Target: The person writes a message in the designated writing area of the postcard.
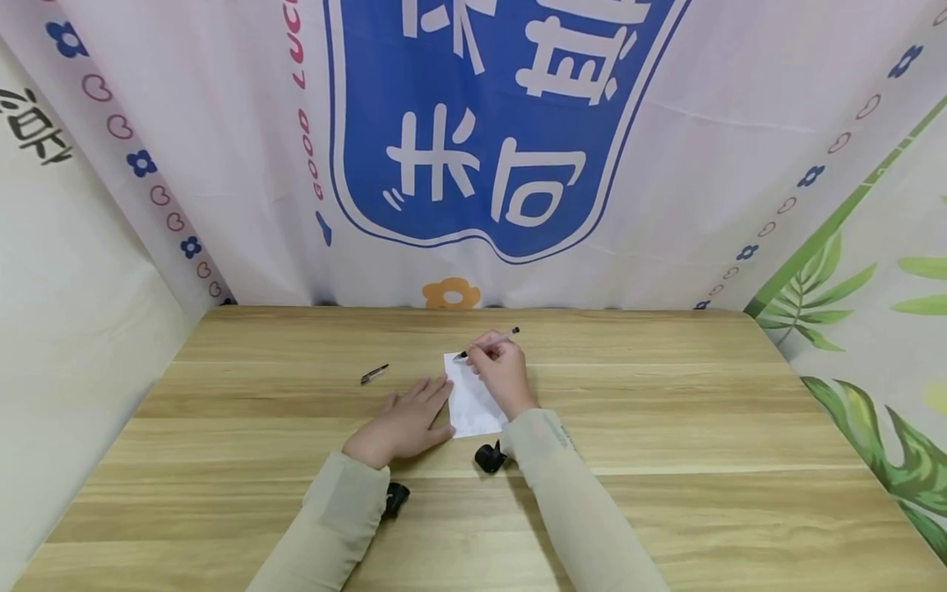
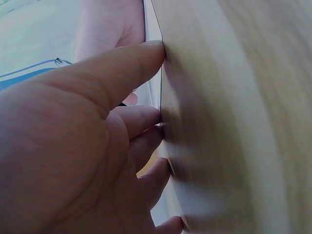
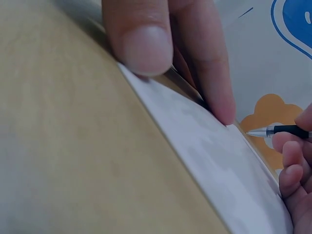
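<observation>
Reads “GOOD LUC”, “未” and “可” on the cloth [image 1: 681,197] beyond the left hand [image 1: 405,421] and right hand [image 1: 505,374].

Matt paper [image 1: 472,409], smooth wooden tabletop [image 1: 666,395]

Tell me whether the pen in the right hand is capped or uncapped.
Uncapped: the pen shows its bare tip in the right wrist view.

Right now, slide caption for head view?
Left hand rests at the edge of a white sheet; right hand holds a pen over it.
</observation>
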Demonstrator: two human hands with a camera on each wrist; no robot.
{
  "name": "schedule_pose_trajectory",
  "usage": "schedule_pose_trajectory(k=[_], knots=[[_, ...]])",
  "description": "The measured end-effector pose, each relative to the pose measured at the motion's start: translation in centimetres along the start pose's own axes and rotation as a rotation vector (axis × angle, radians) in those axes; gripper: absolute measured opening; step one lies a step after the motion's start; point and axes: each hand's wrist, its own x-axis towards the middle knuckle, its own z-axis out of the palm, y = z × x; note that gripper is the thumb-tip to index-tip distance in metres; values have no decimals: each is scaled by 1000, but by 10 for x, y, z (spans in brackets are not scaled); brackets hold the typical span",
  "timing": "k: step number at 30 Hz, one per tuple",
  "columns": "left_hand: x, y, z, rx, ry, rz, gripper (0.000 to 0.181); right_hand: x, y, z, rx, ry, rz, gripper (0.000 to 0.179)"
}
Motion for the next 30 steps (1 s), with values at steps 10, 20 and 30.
schedule_pose_trajectory(k=[10,20,30], knots=[[1,0,-2,-7,2,2,70,2,0,1,-12,-16,-25,9],[0,1,-3,0,2,-1,70,0,-8,1,-39,-46,16,14],[2,-1,-1,0,0,-4,70,-11,-33,-1,-35,-53,3,12]])
